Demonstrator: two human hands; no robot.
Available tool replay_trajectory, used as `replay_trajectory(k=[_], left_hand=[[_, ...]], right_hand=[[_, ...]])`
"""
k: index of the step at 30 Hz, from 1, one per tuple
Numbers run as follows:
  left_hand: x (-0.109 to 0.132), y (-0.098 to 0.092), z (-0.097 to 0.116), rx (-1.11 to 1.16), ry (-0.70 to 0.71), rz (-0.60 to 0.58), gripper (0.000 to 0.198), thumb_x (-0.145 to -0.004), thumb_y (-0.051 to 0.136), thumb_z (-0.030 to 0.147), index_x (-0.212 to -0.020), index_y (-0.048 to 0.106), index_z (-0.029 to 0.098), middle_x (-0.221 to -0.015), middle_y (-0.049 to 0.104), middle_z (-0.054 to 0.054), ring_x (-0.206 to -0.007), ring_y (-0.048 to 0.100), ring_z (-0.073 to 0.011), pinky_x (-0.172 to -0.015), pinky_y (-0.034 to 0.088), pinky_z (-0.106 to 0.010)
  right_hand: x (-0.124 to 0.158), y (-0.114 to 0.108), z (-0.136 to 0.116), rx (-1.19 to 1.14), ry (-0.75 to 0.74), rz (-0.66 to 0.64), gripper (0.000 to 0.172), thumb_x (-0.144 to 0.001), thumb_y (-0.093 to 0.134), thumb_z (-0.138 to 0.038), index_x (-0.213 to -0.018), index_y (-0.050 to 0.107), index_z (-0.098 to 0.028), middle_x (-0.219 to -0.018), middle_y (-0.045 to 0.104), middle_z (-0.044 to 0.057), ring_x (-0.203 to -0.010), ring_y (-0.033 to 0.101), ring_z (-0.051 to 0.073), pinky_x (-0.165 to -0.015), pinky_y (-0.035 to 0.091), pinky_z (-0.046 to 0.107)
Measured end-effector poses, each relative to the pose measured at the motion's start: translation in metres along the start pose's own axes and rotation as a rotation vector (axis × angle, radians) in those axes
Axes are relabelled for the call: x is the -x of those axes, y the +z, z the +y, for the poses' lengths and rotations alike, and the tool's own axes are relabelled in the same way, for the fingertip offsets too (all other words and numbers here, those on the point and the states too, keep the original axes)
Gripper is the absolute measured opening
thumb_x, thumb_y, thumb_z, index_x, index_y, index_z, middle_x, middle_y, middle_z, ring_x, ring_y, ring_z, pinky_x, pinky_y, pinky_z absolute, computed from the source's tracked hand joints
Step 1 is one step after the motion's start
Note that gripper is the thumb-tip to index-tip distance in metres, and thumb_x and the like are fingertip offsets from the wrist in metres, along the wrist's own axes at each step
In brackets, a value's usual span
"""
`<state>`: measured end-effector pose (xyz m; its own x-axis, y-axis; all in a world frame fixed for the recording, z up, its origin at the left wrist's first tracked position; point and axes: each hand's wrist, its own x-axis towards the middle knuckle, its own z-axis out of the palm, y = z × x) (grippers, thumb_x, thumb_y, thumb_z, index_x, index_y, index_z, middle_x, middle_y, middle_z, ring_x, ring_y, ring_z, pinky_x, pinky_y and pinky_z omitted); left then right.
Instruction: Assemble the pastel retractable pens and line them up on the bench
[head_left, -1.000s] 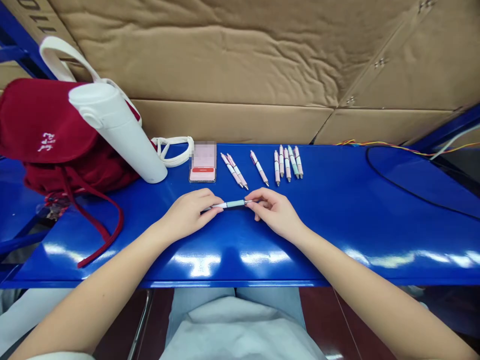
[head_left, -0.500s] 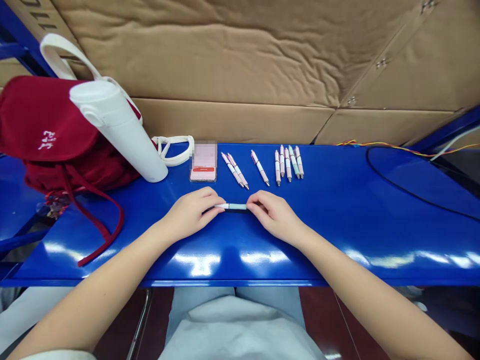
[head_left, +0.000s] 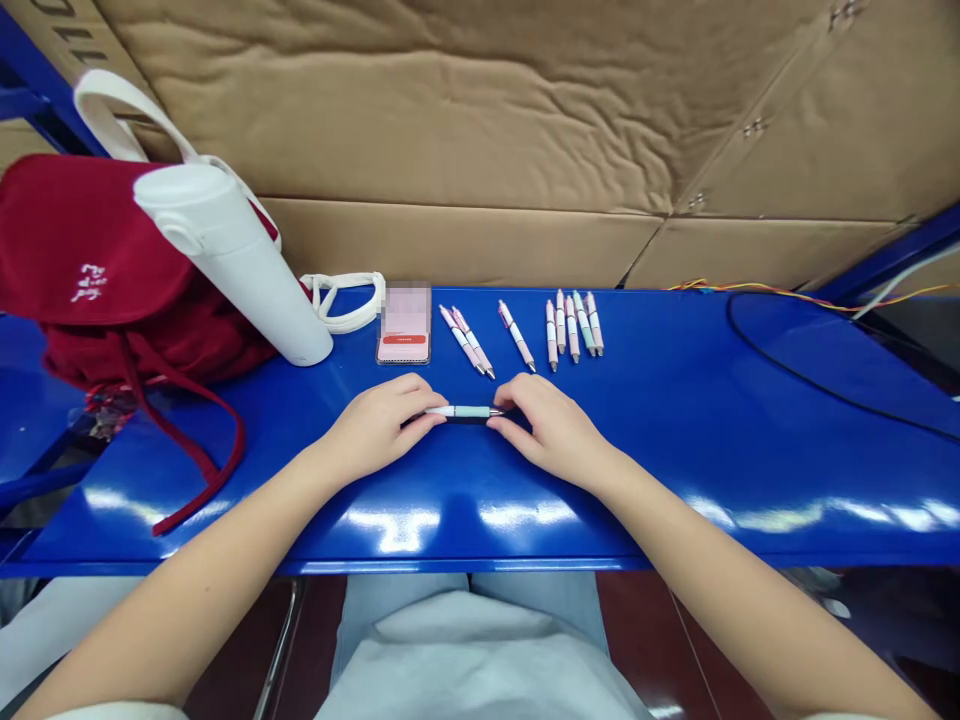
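A pen with a white barrel, a pale green grip and a metal tip lies level, crosswise before me, just over the tabletop. My left hand pinches its white end between thumb and fingers, hiding that end. At the tip, my right hand has thumb and forefinger parted, with the bare metal point showing between them. Behind the hands lie two pink-and-white pens side by side and a single pink-and-white pen. Farther right is a row of several pens, one of them green.
A phone lies left of the pens on the blue table. At the left stand a white bottle, leaning, and a red bag with a trailing strap. A black cable curves across the right side. Cardboard walls the back.
My right thumb and forefinger have spread from the pen's end, uncovering its metal tip. The left hand keeps its pinch. The whole view has shifted slightly.
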<state>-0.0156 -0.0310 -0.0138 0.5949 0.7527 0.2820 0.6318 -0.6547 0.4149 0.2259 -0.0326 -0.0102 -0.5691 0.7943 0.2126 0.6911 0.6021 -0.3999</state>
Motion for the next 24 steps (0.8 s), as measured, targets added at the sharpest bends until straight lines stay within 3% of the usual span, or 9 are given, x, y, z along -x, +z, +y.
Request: replay_trajectory(k=[5,12,19,24], left_hand=[[-0.0002,0.0009,-0.0003,-0.004,-0.002,-0.009,0.025,-0.092,0.044,0.033,-0.100,0.063,0.021,-0.096,0.061,-0.003,-0.086,0.058,-0.0143,-0.077,0.047,-0.026],[-0.0004,0.0013,-0.0012,0.000,-0.002,-0.016,0.026,-0.092,0.043,0.034,-0.100,0.063,0.020,-0.097,0.061,-0.004,-0.086,0.058,-0.0149,-0.077,0.048,-0.027],[0.0005,0.0029,-0.0018,-0.061,0.030,0.039,0.027,-0.092,0.042,0.034,-0.099,0.064,0.021,-0.095,0.061,-0.004,-0.084,0.059,-0.0146,-0.073,0.048,-0.026],[-0.0003,0.0040,-0.0013,-0.174,0.098,0.062,0.025,-0.092,0.043,0.032,-0.096,0.065,0.020,-0.091,0.062,-0.004,-0.081,0.058,-0.0150,-0.070,0.046,-0.027]], right_hand=[[-0.0019,0.0011,-0.0004,0.098,-0.065,-0.071,0.030,-0.095,0.034,-0.028,-0.082,0.058,-0.016,-0.080,0.057,0.007,-0.076,0.047,0.019,-0.072,0.036,0.031],[-0.0012,-0.0014,-0.0036,0.110,-0.067,-0.014,0.015,-0.090,0.046,-0.025,-0.093,0.056,-0.015,-0.092,0.058,0.010,-0.083,0.050,0.021,-0.073,0.037,0.032],[-0.0028,0.0039,0.0005,0.110,-0.069,-0.066,0.024,-0.095,0.038,-0.026,-0.091,0.058,-0.015,-0.086,0.061,0.008,-0.080,0.051,0.019,-0.070,0.034,0.030],[-0.0023,0.0032,-0.0079,0.344,-0.132,-0.121,0.025,-0.094,0.040,-0.027,-0.085,0.060,-0.014,-0.083,0.063,0.008,-0.075,0.051,0.019,-0.067,0.029,0.031]])
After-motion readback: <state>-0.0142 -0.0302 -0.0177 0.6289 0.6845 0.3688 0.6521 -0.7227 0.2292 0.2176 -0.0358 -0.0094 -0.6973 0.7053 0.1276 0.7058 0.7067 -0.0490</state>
